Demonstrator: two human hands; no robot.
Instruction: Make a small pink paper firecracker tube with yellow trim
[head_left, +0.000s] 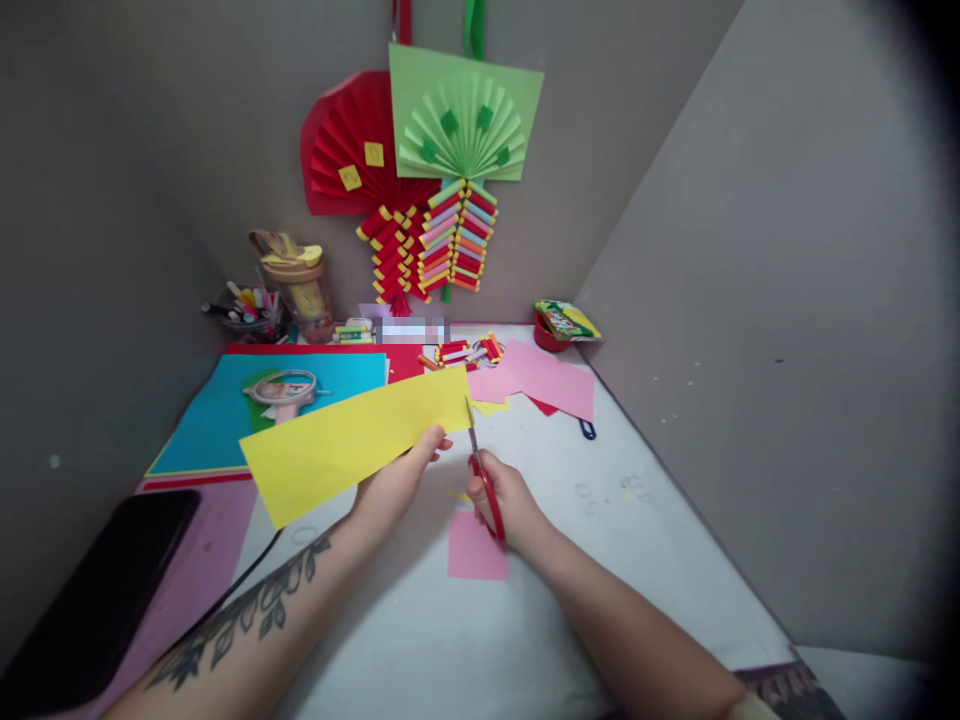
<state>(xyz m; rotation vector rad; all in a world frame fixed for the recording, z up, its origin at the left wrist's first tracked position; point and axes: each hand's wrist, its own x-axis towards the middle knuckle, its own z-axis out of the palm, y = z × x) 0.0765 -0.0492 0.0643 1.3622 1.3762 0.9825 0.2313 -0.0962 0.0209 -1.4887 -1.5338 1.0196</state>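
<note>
A long yellow paper strip [352,440] is held above the table by my left hand [409,465], whose thumb lies on its lower edge near the right end. My right hand [510,500] is wrapped round the red handles of a pair of scissors [487,490]. The scissors' blades point up and touch or overlap the strip's right edge. Below my right hand a small pink paper square [478,548] lies on the white table [615,590], with a thin yellow scrap just above it.
Blue paper [202,420] lies at left under a small round fan [281,390]. A black device [105,600] lies front left. Pink sheets [551,375] and rolled paper pieces sit behind. A pen holder [251,315], a cup [304,300] and a red bowl [550,333] stand at the back.
</note>
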